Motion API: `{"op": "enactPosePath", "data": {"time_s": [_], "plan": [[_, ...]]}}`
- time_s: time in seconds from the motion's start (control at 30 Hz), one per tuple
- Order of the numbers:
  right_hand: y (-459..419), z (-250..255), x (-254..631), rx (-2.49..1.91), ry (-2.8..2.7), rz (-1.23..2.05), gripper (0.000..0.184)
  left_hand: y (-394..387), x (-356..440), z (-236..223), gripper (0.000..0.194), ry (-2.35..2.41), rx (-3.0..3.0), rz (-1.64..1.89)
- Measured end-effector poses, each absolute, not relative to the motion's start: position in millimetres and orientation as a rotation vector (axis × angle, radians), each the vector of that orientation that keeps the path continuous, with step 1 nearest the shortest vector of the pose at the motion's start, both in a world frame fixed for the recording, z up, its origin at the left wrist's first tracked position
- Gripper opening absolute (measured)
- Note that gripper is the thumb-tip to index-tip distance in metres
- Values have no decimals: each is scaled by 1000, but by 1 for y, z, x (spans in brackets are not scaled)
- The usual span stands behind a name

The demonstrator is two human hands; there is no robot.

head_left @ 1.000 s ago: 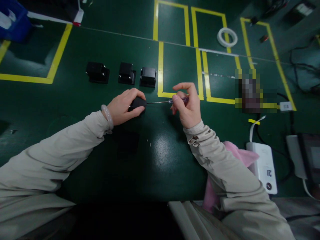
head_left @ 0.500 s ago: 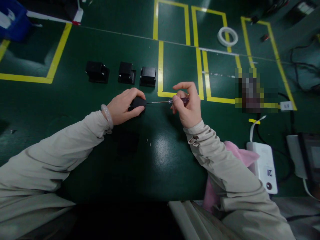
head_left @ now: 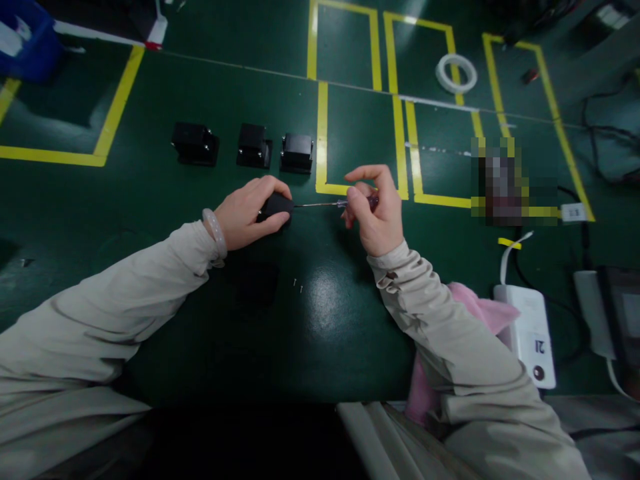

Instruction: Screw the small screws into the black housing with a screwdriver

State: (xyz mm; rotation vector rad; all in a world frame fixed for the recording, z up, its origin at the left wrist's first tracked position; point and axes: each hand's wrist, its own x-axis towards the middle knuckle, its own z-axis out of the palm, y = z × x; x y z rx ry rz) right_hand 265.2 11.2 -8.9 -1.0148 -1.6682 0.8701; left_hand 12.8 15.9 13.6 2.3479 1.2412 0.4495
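Observation:
My left hand [head_left: 253, 212] is closed around a small black block-shaped part [head_left: 278, 208], steadying it on the green table. Between the thumb and fingers of my right hand [head_left: 377, 212] is a screwdriver [head_left: 320, 204], its thin shaft pointing left with the tip at the part's right side. Whether the tip sits in a screw is too small to tell. Two tiny screws [head_left: 298, 285] lie on the table nearer to me. Beyond my left hand stand three similar black parts with shiny screw heads: a left one [head_left: 194, 143], a middle one [head_left: 253, 145] and a right one [head_left: 297, 153].
Yellow tape [head_left: 323, 133] marks rectangles on the table. A white tape roll [head_left: 456, 73] lies at the back right. On the right are a white power box [head_left: 526, 337], a pink cloth [head_left: 480, 307] and black cables. A blue bin [head_left: 30, 47] stands at the far left.
Both hands, the black part and the screwdriver keep nearly the same positions. The whole view has shifted very slightly.

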Motion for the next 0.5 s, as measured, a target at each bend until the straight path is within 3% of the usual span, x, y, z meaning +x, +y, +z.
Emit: {"op": "enactPosePath", "data": {"time_s": [0.5], "plan": [[12, -12, 266, -1027, -1668, 881, 37, 15, 13, 14, 38, 1245, 2333, 455]]}}
